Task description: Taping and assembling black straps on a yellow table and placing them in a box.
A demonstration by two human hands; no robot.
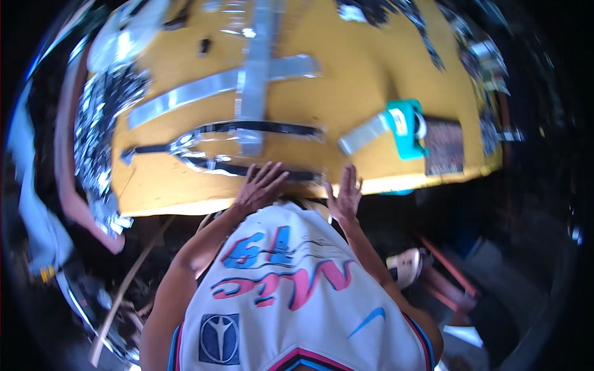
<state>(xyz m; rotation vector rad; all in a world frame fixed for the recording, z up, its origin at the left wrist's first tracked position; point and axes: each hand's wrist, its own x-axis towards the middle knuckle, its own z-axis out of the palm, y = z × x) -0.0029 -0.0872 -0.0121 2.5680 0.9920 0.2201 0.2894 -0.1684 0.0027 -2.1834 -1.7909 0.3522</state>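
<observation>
My left hand (263,187) rests with fingers spread over the front edge of the yellow-covered table (352,80), its fingertips at the lower black strip (299,175). Just right of that strip's end, my right hand (346,196) is raised at the table edge, fingers extended and holding nothing. A matching black strip (278,127) runs above. Both strips converge leftward in a Y shape at a joint wrapped in clear, shiny tape (181,146). Wide silvery tape strips (252,93) cross on the table behind them. To the right lies a teal tape dispenser (403,128) with a band of tape extending from it.
A dark brown square piece (444,146) lies beside the dispenser. Crumpled shiny plastic (105,117) covers the table's left end. Black scraps (421,31) lie at the far right. A wooden stick (130,287) leans below the table at left, and red bars (448,269) stand low at right.
</observation>
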